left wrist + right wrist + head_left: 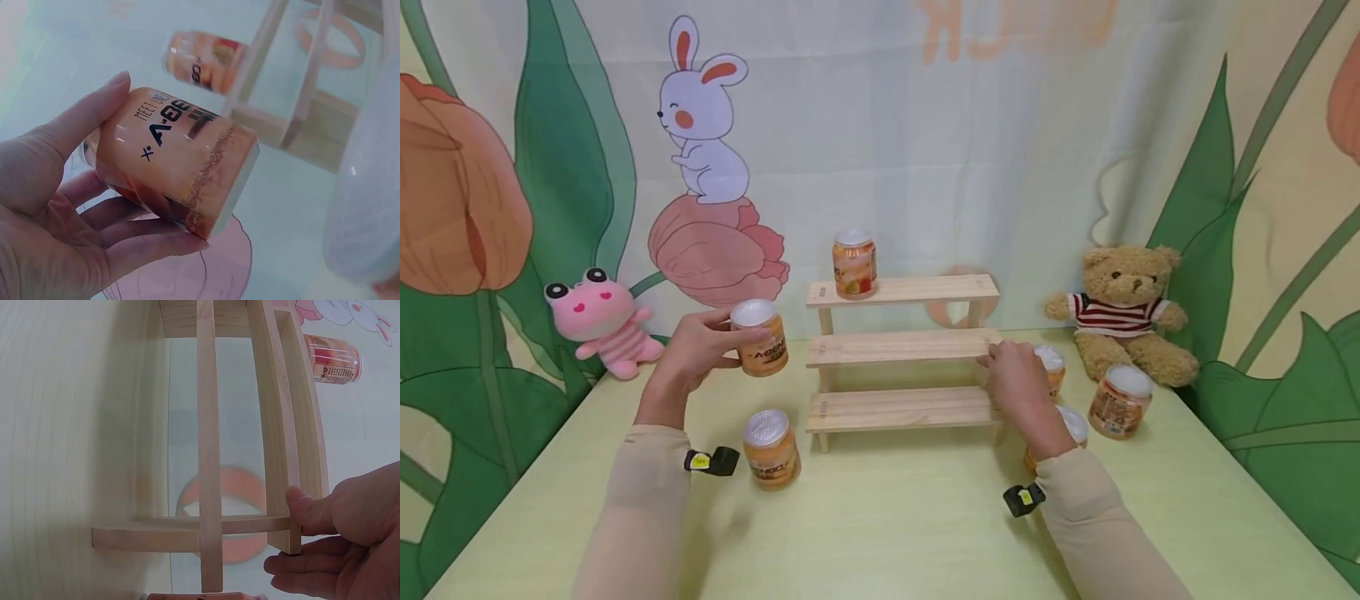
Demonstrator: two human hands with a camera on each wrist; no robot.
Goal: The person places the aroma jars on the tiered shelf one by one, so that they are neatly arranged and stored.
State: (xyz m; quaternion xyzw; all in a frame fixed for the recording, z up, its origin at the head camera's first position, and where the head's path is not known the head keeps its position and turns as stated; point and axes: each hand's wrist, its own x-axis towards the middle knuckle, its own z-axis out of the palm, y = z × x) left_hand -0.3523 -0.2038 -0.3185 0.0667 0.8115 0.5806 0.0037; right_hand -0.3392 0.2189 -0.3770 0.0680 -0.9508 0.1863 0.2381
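Note:
My left hand [698, 348] grips an orange can [762, 346] with a white lid, raised above the table left of a three-tier wooden rack [902, 410]. In the left wrist view, thumb and fingers wrap round this can [169, 156]. My right hand [1021, 383] pinches the right end of the rack's middle shelf [898, 347]. The right wrist view shows that thumb on one face of the board and fingers [306, 562] at its other side. Another orange can [854, 265] stands upright at the left of the top shelf.
Below my left hand a can [772, 450] stands on the table. Right of the rack are a can [1120, 402] and others partly hidden by my right arm. A pink frog plush [606, 321] sits at back left, a teddy bear [1123, 312] at back right.

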